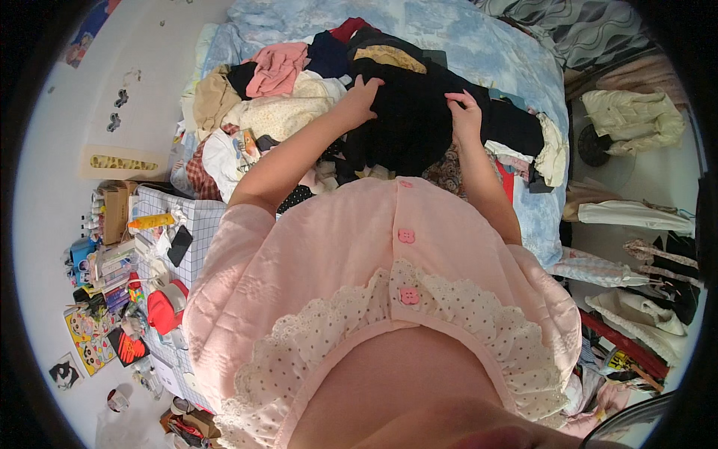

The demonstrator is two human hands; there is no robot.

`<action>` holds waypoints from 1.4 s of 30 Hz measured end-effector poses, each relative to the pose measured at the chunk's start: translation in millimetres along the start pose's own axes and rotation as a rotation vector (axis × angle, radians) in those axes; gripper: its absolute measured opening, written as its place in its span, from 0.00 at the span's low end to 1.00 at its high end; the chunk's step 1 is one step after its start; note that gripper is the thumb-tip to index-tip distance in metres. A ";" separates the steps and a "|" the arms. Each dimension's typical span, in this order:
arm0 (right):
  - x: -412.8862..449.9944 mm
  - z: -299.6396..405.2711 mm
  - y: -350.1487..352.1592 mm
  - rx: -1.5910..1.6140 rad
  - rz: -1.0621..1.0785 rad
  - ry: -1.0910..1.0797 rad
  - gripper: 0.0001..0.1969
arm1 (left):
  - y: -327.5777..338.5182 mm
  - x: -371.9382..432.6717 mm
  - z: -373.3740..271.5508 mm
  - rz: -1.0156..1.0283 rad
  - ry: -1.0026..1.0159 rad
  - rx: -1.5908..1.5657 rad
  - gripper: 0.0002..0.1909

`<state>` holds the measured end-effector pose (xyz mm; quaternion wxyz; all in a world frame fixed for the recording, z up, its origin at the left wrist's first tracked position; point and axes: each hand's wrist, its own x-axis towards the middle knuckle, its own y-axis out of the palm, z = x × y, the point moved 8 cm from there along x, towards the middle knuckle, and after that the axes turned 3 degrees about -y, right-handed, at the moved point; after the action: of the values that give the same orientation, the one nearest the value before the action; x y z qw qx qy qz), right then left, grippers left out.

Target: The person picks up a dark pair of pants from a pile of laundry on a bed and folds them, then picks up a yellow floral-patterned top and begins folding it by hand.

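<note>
A large piece of black clothing (pixel 415 123) is spread out in front of me, on a heap of clothes on the bed. My left hand (pixel 362 104) lies at its left side, thumb and forefinger apart; whether the other fingers grip cloth is hidden. At the right side, the bent fingers of my right hand (pixel 466 115) pinch the black cloth. Just beyond the hands, a yellow patterned cloth (pixel 392 57) shows between dark folds. Beside my left forearm are a cream floral garment (pixel 275 115) and a pink garment (pixel 277 67).
Under the heap is a bed with a blue patterned sheet (pixel 521 56). A beige garment (pixel 214 101) and a white printed shirt (pixel 224 160) lie left. A desk with a checked cover (pixel 210 216) holds a phone (pixel 180 246). Clothes, including a pale jacket (pixel 634 120), hang right.
</note>
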<state>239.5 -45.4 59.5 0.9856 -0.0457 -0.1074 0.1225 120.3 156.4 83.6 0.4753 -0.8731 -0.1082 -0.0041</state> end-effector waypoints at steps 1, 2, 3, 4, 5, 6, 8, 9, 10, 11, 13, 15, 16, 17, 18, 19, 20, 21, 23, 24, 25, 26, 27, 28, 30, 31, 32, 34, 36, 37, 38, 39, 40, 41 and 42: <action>-0.3 -3.4 4.6 0.027 0.067 0.071 0.02 | -0.1 0.9 3.4 0.019 -0.027 -0.015 0.28; -0.4 -1.2 3.5 0.026 0.068 0.071 0.02 | 0.0 1.8 6.8 0.039 -0.054 -0.030 0.26; -2.1 4.8 11.6 -0.063 0.180 0.049 0.05 | -2.3 2.8 8.9 0.038 -0.055 -0.030 0.26; -5.1 10.1 19.2 -0.153 0.292 0.026 0.09 | -6.9 3.9 9.7 0.008 -0.036 -0.030 0.23; -9.8 14.6 18.8 -0.153 0.292 0.026 0.09 | -10.7 5.3 10.2 -0.022 -0.017 -0.031 0.20; -20.0 26.8 23.5 -0.303 0.340 -0.019 0.15 | -10.8 6.9 12.0 -0.022 -0.018 -0.031 0.20; -29.5 23.2 32.1 -0.580 0.456 -0.092 0.32 | -26.7 6.6 1.9 -0.228 0.157 0.007 0.18; -39.8 34.5 33.7 -0.645 0.451 -0.160 0.31 | -28.2 8.4 1.1 -0.227 0.156 0.004 0.18; -46.5 36.5 34.8 -0.653 0.441 -0.176 0.30 | -33.0 9.7 -2.5 -0.260 0.196 0.019 0.16; -49.9 37.3 35.1 -0.661 0.430 -0.192 0.29 | -37.6 10.3 -6.3 -0.294 0.235 0.034 0.15; -48.2 34.7 33.2 -0.741 0.496 -0.176 0.27 | -53.2 8.8 -9.7 -0.378 0.258 0.044 0.15; -42.5 30.2 28.2 -0.820 0.561 -0.160 0.26 | -42.9 22.0 1.7 -0.082 0.270 -0.216 0.15; -35.8 36.2 23.4 -0.854 0.511 -0.256 0.23 | -39.6 21.1 11.6 -0.059 0.118 -0.126 0.15; -30.1 43.2 18.8 -0.886 0.459 -0.352 0.21 | -41.3 20.3 11.8 -0.060 0.117 -0.125 0.15; -27.2 60.6 15.9 -0.910 0.398 -0.533 0.18 | -44.8 20.1 15.5 -0.073 0.082 -0.175 0.15; -25.7 75.9 12.7 -0.840 0.353 -0.719 0.18 | -47.2 19.8 19.3 -0.084 0.049 -0.223 0.15; -11.5 61.8 10.2 -0.623 0.467 -0.609 0.18 | -48.1 19.1 20.8 -0.082 0.051 -0.223 0.15; -4.5 56.8 13.9 -0.403 0.574 -0.495 0.18 | -51.9 17.5 30.0 -0.121 -0.026 -0.442 0.15; 3.7 38.0 15.5 -0.232 0.629 -0.220 0.20 | -53.5 15.4 38.2 -0.157 -0.105 -0.660 0.15; 9.4 29.3 12.3 -0.236 0.581 -0.063 0.22 | -53.5 14.7 32.9 -0.127 -0.108 -0.893 0.13; 14.4 18.2 8.1 -0.239 0.530 0.094 0.23 | -51.6 15.2 28.6 -0.095 -0.112 -1.126 0.12; 27.2 7.8 5.1 -0.206 0.454 0.050 0.26 | -51.0 17.2 30.0 -0.122 -0.141 -1.166 0.11; 19.7 35.8 21.7 -0.109 0.484 0.174 0.26 | -52.6 11.6 37.2 -0.142 -0.157 -1.165 0.11; 23.9 37.8 23.8 -0.015 0.506 0.211 0.27 | -55.1 12.2 37.4 -0.195 -0.158 -1.232 0.11; 33.6 43.8 29.9 0.079 0.527 0.247 0.28 | -54.1 11.5 38.3 -0.248 -0.159 -1.300 0.12; 37.3 45.0 30.5 0.020 0.479 0.305 0.30 | -46.4 9.5 38.6 -0.219 -0.155 -1.348 0.14; 38.8 43.4 28.5 -0.040 0.429 0.362 0.32 | -38.6 7.1 38.3 -0.189 -0.150 -1.396 0.16; 39.6 42.4 27.2 0.012 0.395 0.391 0.34 | -13.7 -2.1 29.7 0.020 -0.209 -1.240 0.20; 42.2 39.6 24.1 0.064 0.358 0.416 0.36 | 15.9 -8.9 25.2 0.227 -0.313 -1.027 0.26; 45.4 33.5 20.4 0.145 0.315 0.453 0.29 | 21.8 -8.2 28.1 0.227 -0.310 -1.027 0.26; 48.3 27.5 16.5 0.226 0.270 0.490 0.23 | 26.3 -5.8 31.2 0.194 -0.314 -1.246 0.25; 45.1 30.6 16.2 0.265 0.250 0.512 0.20 | 24.2 -6.0 28.8 0.157 -0.322 -1.466 0.25; 42.2 33.9 15.9 0.304 0.228 0.534 0.17 | 21.4 -5.1 28.3 0.158 -0.325 -1.469 0.25; 33.0 37.7 20.3 0.474 0.275 0.622 0.16 | 17.5 -3.2 28.2 0.169 -0.331 -1.488 0.25; 23.5 44.3 27.4 0.644 0.322 0.708 0.16 | 13.9 -3.6 25.4 0.178 -0.337 -1.508 0.25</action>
<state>245.6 -10.3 104.1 0.8943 0.2059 0.2849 0.2769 117.1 169.6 57.8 -0.2712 -0.9549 -0.0763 0.0943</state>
